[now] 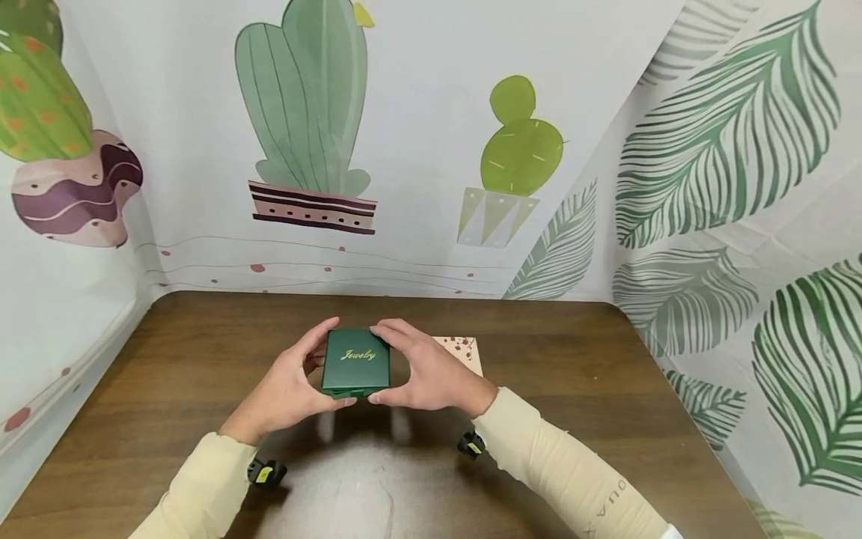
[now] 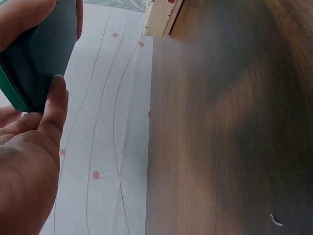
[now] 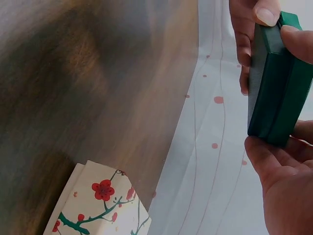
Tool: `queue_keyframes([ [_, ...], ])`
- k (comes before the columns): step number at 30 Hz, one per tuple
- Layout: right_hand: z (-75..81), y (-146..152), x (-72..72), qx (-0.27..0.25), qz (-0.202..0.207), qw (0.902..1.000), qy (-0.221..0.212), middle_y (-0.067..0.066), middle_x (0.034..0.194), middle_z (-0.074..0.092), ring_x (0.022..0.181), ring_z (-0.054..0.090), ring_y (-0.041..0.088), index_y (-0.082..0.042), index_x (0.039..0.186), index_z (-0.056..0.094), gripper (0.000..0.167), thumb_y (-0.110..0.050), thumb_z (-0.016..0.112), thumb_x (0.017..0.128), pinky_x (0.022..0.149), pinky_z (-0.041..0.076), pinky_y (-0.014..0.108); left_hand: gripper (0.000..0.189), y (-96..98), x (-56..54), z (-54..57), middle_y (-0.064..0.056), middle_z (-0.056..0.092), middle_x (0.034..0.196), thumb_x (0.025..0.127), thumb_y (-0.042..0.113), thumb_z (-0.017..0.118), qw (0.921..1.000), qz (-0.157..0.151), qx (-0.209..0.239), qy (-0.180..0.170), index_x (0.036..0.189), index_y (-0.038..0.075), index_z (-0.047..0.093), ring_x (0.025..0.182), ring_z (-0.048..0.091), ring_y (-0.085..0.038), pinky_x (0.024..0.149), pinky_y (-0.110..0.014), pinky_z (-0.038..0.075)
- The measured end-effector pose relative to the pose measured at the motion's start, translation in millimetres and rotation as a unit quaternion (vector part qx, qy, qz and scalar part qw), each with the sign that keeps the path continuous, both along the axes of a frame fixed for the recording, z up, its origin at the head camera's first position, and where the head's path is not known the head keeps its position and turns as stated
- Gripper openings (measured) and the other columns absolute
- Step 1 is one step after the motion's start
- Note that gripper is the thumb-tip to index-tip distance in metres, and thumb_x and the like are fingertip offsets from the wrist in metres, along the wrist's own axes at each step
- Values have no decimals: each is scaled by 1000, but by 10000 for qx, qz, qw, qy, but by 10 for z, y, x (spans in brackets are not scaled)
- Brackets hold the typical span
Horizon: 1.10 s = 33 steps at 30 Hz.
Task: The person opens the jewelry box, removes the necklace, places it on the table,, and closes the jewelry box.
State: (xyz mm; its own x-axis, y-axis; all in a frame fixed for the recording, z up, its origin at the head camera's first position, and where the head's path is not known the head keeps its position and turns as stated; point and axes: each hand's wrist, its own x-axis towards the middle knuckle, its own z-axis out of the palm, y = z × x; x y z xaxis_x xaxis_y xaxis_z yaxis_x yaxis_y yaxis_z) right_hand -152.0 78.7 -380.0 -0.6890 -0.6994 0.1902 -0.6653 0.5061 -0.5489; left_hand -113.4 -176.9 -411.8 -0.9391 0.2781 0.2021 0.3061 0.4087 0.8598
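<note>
A small dark green jewelry box (image 1: 357, 359) with gold "Jewelry" lettering is held above the table, lettered face toward the head camera. My left hand (image 1: 286, 385) grips its left side, thumb at the near edge and fingers at the far edge. On the opposite side, my right hand (image 1: 431, 370) holds it in the same way. The right wrist view shows the seam along the side of the green box (image 3: 274, 88), which looks closed. From the left wrist, the box (image 2: 46, 46) is partly covered by fingers.
Behind my right hand lies a cream box (image 1: 465, 352) with red blossoms, partly hidden in the head view. The brown wooden table (image 1: 572, 449) ends at a white printed cloth (image 1: 417, 247) at the back. Dark wrist devices (image 1: 268, 473) hang at both cuffs.
</note>
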Motion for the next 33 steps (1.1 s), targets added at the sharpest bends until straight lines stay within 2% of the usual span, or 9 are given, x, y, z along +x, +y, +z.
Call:
queue_keyframes([
  [9, 23, 7, 13, -135, -54, 9994, -327, 5, 153, 52, 136, 56, 21, -8, 153, 51, 88, -41, 89, 80, 112, 50, 42, 115, -25, 29, -28, -8, 63, 135, 70, 17, 98, 9996, -80, 197, -202, 163, 14, 30, 107, 66, -15, 97, -18, 52],
  [16, 32, -4, 8, -7, 11, 10000, -5, 5, 153, 50, 135, 57, 20, -6, 154, 49, 92, -41, 89, 79, 112, 50, 39, 118, -19, 17, -50, -10, 61, 135, 67, 14, 99, 9994, -24, 248, -224, 163, 13, 29, 108, 66, -15, 96, -16, 52],
  [21, 46, -5, 5, -28, -30, 10000, -49, 4, 154, 50, 136, 56, 20, -7, 154, 49, 93, -42, 90, 79, 113, 50, 40, 120, -27, 23, -42, -11, 60, 139, 68, 14, 98, 9993, 9, 267, -250, 164, 12, 27, 110, 66, -15, 97, -14, 51],
  [27, 72, -8, 12, -70, -43, 9998, -167, 5, 154, 50, 138, 55, 21, -7, 154, 49, 92, -42, 89, 79, 113, 50, 42, 120, -39, 32, -37, -11, 59, 144, 69, 18, 99, 9993, 16, 197, -303, 164, 13, 26, 116, 65, -22, 98, -15, 50],
  [33, 91, -23, 14, -100, -13, 9999, -95, 6, 154, 50, 137, 56, 22, -6, 153, 49, 92, -41, 90, 79, 112, 51, 43, 119, -54, 32, -22, -13, 57, 145, 70, 20, 98, 9992, 38, 145, -360, 164, 13, 26, 123, 62, -29, 99, -14, 50],
])
